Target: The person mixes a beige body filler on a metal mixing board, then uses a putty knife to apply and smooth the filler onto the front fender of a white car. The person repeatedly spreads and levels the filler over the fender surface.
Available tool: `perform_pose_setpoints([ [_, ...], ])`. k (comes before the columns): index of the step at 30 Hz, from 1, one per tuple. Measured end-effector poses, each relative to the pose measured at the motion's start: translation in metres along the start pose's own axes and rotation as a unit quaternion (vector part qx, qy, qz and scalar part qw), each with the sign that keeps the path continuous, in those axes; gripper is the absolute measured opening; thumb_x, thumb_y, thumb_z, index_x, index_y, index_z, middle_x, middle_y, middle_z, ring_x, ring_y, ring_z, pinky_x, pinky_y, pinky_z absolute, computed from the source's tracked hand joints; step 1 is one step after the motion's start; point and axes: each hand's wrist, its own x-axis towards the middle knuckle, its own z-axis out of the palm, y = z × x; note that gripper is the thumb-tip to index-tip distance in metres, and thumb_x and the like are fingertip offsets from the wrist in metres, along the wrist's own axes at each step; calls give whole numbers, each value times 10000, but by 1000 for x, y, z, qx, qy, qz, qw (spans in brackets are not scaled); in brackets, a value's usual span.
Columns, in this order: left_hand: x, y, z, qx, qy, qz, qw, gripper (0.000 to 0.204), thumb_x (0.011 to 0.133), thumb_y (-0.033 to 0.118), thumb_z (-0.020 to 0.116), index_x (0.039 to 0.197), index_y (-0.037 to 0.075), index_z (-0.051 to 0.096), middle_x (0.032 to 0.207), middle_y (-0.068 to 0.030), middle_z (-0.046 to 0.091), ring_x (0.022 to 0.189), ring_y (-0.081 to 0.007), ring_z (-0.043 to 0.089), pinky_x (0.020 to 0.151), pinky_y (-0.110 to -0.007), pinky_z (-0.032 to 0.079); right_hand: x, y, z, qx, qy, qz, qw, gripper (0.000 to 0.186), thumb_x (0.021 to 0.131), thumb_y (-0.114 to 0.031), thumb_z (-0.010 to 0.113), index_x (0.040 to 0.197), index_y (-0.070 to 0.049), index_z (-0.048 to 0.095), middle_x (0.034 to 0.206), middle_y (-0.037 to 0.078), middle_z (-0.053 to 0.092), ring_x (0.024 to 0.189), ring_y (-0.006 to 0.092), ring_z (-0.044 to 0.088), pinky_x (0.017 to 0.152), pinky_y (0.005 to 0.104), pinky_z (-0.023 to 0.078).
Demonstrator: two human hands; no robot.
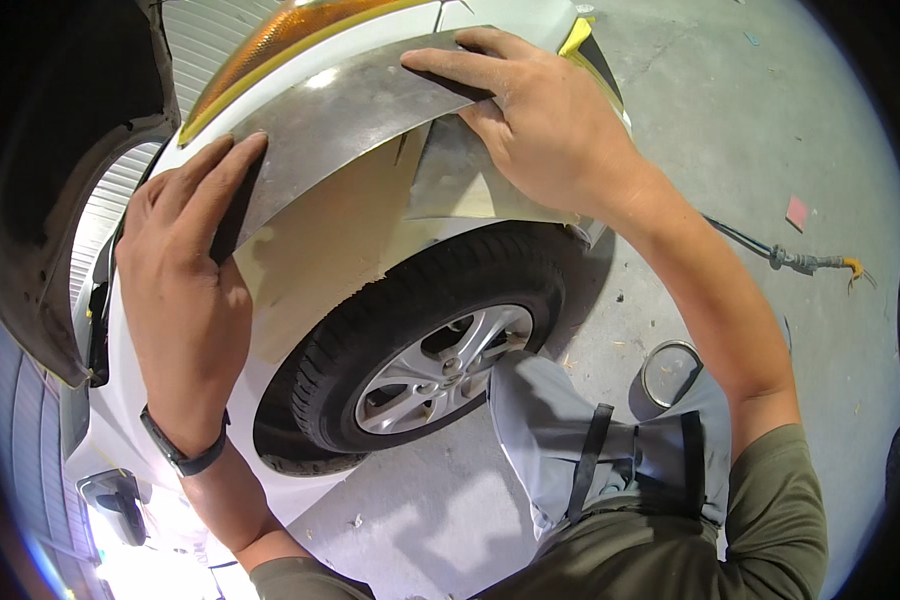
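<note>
A white car (pixel 115 415) fills the space beneath and around a worker's two hands, its front wheel (pixel 450 370) set below the gap between them. A tan patch (pixel 320 240) covers the fender just right of the left hand (pixel 185 260) and below the right hand (pixel 545 120). Stretched between the hands, over the fender, is a thin, curved grey metal sheet (pixel 340 120); how much of it touches the panel cannot be told. An amber lamp (pixel 270 60), edged in yellow tape, sits above the left hand. The right hand grips the sheet's right end, two fingers extended along its face, while the left holds the opposite end, fingertips pressed on top. A dark wristband (pixel 195 460) circles the left wrist. On the floor, a round container (pixel 670 375) stands below the right hand; a hose fitting (pixel 800 262) and, smaller, a pink square (pixel 796 213) lie well to its right.
</note>
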Motion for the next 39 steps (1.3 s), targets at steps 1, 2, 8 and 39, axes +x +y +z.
perform_pose_setpoints([
  [1,0,0,0,-1,-3,0,1000,824,708,-207,506,1410,162,728,1398,-92,714,1264,-381,621,1139,-452,487,0,1,0,6,-10,12,1000,507,975,-62,691,1445,-253,702,1435,139,665,1102,348,722,991,426,584],
  [2,0,0,0,3,-5,-3,1000,834,704,-211,501,1412,166,728,1399,-90,714,1269,-379,619,1147,-451,483,-1,1,1,11,-20,24,999,510,974,-63,693,1446,-255,701,1435,140,665,1103,347,722,991,424,585],
  [8,-10,6,-4,57,-51,-34,996,927,760,-306,500,1475,248,703,1498,-54,679,1392,-324,595,1246,-457,459,-13,-6,8,46,-29,81,995,607,923,-18,723,1460,-301,697,1507,175,617,1030,337,751,937,408,612],
  [39,-162,85,48,85,6,-43,995,343,952,120,690,1236,250,831,1352,-47,762,1251,-289,613,1060,-483,426,-168,-46,57,62,30,43,997,822,662,124,626,1381,-248,768,1583,272,532,1215,373,732,758,358,671],
])
